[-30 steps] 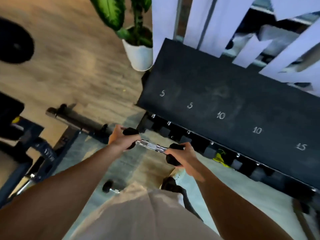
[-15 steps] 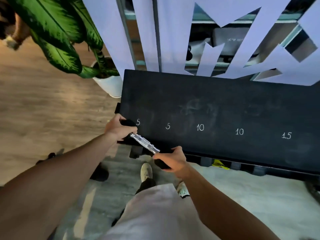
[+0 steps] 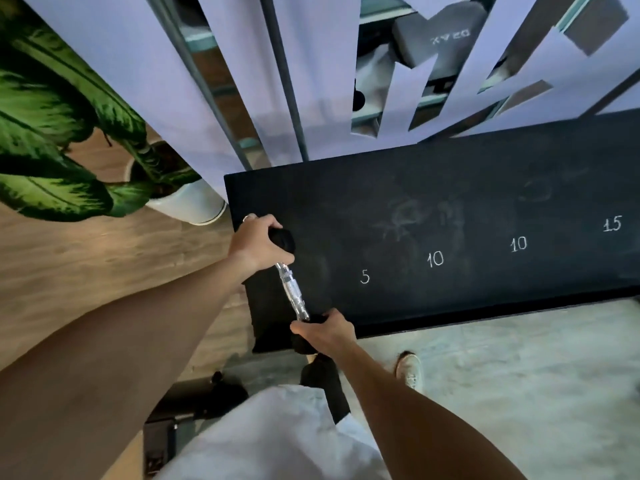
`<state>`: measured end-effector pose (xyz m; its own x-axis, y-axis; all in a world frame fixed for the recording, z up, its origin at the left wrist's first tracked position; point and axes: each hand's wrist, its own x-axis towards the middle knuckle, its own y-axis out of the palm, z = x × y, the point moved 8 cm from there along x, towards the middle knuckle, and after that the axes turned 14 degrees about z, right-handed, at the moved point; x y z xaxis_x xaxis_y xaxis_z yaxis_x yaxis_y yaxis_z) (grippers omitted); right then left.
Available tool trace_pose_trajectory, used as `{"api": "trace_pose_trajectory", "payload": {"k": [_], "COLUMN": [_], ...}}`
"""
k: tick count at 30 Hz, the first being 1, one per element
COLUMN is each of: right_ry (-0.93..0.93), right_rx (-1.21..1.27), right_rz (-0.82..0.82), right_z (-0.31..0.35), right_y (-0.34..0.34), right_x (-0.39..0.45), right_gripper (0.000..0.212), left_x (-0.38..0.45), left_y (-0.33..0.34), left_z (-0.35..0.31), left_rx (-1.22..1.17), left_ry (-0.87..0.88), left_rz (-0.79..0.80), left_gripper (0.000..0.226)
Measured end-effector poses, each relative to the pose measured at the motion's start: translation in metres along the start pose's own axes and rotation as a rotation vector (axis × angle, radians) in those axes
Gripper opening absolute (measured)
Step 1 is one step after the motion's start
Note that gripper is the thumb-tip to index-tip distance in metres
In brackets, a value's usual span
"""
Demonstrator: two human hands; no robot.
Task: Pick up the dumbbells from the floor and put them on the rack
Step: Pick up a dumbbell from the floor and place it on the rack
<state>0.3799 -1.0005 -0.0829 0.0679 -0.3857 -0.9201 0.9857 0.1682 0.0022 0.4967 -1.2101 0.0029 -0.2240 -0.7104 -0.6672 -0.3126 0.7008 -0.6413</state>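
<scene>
A small dumbbell (image 3: 292, 292) with black heads and a shiny chrome handle hangs over the left end of the black rack top (image 3: 450, 209). My left hand (image 3: 254, 242) grips its far head, my right hand (image 3: 327, 332) grips its near head by the rack's front edge. The dumbbell lies front to back, over the leftmost spot, left of a chalked "5". Further chalk marks 10, 10 and 15 run to the right. Whether the dumbbell touches the rack surface is unclear.
A potted plant (image 3: 180, 199) in a white pot stands just left of the rack. White slatted panels (image 3: 180, 64) rise behind it. Dark gym equipment (image 3: 180, 410) sits on the floor at my lower left, and my shoes (image 3: 410, 368) stand before the rack.
Both hands carried the dumbbell up and forward over the rack's left end, turning it from crosswise to front-to-back. The view came closer to the rack.
</scene>
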Motion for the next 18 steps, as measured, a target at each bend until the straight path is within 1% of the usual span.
{"api": "trace_pose_trajectory", "payload": {"k": [4,8,13,18], "right_ry": [0.041,0.083,0.087,0.145], "right_rx": [-0.009,-0.069,-0.207,-0.217], "right_rz": [-0.004,-0.022,-0.05,-0.066], "right_z": [0.009,0.011,0.018,0.009], "right_y": [0.01,0.008,0.008,0.009], "right_x": [0.033,0.054,0.066,0.068], "right_gripper": [0.076,0.063,0.064,0.056], "left_x": [0.037,0.058,0.063,0.058], "left_y": [0.004,0.012,0.016,0.023], "left_z": [0.002,-0.001,0.007,0.011], "left_rx": [0.071,0.076,0.085,0.065], "left_ry": [0.055,0.102,0.139,0.139], "left_rz": [0.034,0.058,0.074,0.09], "left_gripper": [0.06,0.066,0.066,0.067]}}
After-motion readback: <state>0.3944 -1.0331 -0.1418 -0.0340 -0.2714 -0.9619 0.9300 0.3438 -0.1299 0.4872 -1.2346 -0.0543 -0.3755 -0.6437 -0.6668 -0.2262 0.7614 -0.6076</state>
